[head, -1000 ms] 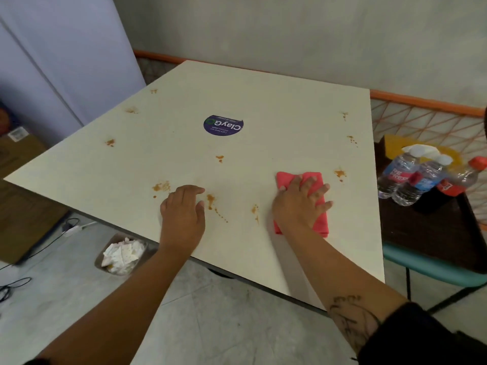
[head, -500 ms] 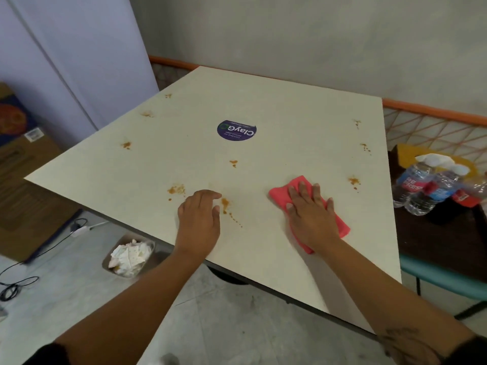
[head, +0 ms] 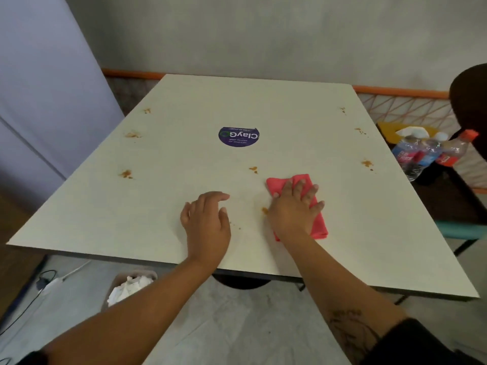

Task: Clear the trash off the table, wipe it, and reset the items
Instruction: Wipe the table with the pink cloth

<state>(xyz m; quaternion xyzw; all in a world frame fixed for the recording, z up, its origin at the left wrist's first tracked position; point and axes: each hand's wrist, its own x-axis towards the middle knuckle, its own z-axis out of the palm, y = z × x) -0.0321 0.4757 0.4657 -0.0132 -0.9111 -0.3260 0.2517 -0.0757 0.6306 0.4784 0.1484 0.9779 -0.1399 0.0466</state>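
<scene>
My right hand (head: pixel 295 206) presses flat, fingers spread, on the cloth (head: pixel 319 225) near the table's (head: pixel 184 154) front edge. My left hand (head: pixel 208 222) rests loose, holding nothing. I should press evenly and sweep across the stain (head: pixel 264 210) beside my thumb.

Bench (head: pixel 290 114) top bears flat stains (head: pixel 126 174) and a sticker (head: pixel 238 136). Bottles (head: pixel 421 154) stand off its right edge, a wall (head: pixel 263 35) beyond.

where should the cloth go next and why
Probably slide the pink cloth a short way left over the brown smear. It is the nearest stain, just beside the right hand pressing flat on the cloth, and the left hand rests on the table clear of that path.
</scene>
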